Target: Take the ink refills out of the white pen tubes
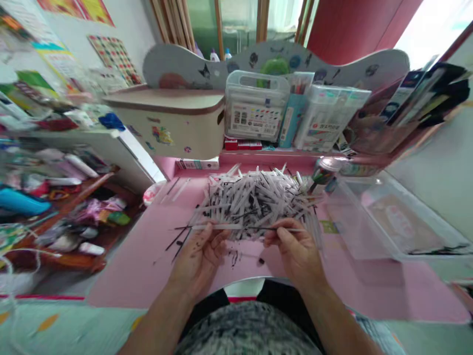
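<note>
A big heap of white pen barrels and black refills [258, 202] lies on the pink desk [140, 266]. My left hand [201, 254] pinches a white pen barrel [221, 227] at its left end, fingers closed round it. My right hand [293, 249] is closed on a thin black refill [273, 228] lined up with that barrel, just in front of the heap. Both hands hover low over the desk's near edge. A few loose black refills [177, 241] lie to the left of my left hand.
A clear plastic box [388, 222] stands at the right of the desk. Marker cases [254, 106] and a pen cup [321, 175] sit at the back. A cluttered low shelf [66, 217] is at the left. The picture is blurred at the edges.
</note>
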Demonstrator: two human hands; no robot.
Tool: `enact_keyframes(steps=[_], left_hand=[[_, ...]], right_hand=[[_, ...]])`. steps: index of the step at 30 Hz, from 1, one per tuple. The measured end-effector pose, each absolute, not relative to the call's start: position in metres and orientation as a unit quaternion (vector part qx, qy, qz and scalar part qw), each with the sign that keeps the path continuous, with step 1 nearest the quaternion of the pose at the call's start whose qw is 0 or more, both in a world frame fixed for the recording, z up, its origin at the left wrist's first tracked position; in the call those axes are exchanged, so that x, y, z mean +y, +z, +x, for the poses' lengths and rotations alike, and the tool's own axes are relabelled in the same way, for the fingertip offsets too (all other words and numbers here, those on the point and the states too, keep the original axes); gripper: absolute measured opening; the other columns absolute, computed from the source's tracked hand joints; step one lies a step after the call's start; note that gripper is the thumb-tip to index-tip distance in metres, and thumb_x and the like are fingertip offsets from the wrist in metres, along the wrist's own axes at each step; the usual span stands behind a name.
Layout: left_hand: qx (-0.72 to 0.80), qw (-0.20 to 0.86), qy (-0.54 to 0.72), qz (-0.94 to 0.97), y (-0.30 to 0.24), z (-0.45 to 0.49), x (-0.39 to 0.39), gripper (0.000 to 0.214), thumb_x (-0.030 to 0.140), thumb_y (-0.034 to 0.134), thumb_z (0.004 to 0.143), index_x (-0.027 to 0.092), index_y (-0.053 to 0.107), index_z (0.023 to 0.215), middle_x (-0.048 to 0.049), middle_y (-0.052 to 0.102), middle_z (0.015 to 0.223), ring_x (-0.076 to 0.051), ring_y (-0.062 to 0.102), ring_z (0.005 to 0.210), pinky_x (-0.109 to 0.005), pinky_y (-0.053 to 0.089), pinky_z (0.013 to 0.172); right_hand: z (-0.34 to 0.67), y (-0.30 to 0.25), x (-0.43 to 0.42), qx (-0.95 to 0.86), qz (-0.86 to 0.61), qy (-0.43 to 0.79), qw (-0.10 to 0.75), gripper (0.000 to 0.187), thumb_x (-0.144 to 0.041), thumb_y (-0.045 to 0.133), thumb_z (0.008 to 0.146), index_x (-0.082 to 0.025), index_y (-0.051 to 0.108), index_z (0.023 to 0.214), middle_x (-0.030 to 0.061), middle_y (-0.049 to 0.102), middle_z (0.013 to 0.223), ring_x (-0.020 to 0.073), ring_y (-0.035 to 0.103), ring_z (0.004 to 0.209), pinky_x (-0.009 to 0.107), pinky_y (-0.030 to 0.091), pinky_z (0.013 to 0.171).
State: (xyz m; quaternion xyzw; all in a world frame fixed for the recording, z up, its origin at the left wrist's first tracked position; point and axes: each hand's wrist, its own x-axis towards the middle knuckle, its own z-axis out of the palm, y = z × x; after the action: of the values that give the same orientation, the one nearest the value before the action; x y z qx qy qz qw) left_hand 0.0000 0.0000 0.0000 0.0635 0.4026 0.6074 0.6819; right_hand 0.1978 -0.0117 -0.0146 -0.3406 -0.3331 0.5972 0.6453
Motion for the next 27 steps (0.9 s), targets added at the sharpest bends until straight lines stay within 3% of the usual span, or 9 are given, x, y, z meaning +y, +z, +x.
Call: enact_keyframes(steps=[14, 22, 27], left_hand=[[0.373, 0.680, 0.623, 0.105, 0.014, 0.001, 0.017, 0.027, 0.006, 0.044, 0.096, 0.012, 0.068, 0.087, -0.0078, 0.076, 0.077, -0.017, 0.075, 0.067, -0.021, 0.061, 0.052], [0.355, 0.691, 0.616, 0.129, 0.007, -0.004, 0.018, 0.019, 0.007, 0.051, 0.093, 0.014, 0.067, 0.086, -0.0070, 0.077, 0.080, -0.018, 0.076, 0.071, -0.021, 0.061, 0.056], [0.358, 0.702, 0.598, 0.146, 0.002, -0.005, 0.021, 0.011, 0.007, 0.058, 0.090, 0.014, 0.066, 0.089, -0.0069, 0.077, 0.081, -0.017, 0.076, 0.071, -0.021, 0.061, 0.056]], right_hand=[[0.187, 0.001, 0.008, -0.314, -0.332, 0.616, 0.641, 0.012, -0.029, 0.077, 0.075, -0.020, 0.072, 0.082, 0.0007, 0.073, 0.071, 0.0121, 0.067, 0.063, 0.024, 0.056, 0.060], [0.183, 0.001, 0.011, -0.329, -0.366, 0.572, 0.656, 0.012, -0.026, 0.073, 0.077, -0.020, 0.066, 0.085, -0.0005, 0.072, 0.071, 0.0120, 0.066, 0.061, 0.024, 0.056, 0.059], [0.181, 0.001, 0.011, -0.318, -0.341, 0.604, 0.646, 0.019, -0.028, 0.076, 0.073, -0.020, 0.060, 0.082, -0.0007, 0.072, 0.071, 0.0135, 0.067, 0.063, 0.025, 0.056, 0.058]])
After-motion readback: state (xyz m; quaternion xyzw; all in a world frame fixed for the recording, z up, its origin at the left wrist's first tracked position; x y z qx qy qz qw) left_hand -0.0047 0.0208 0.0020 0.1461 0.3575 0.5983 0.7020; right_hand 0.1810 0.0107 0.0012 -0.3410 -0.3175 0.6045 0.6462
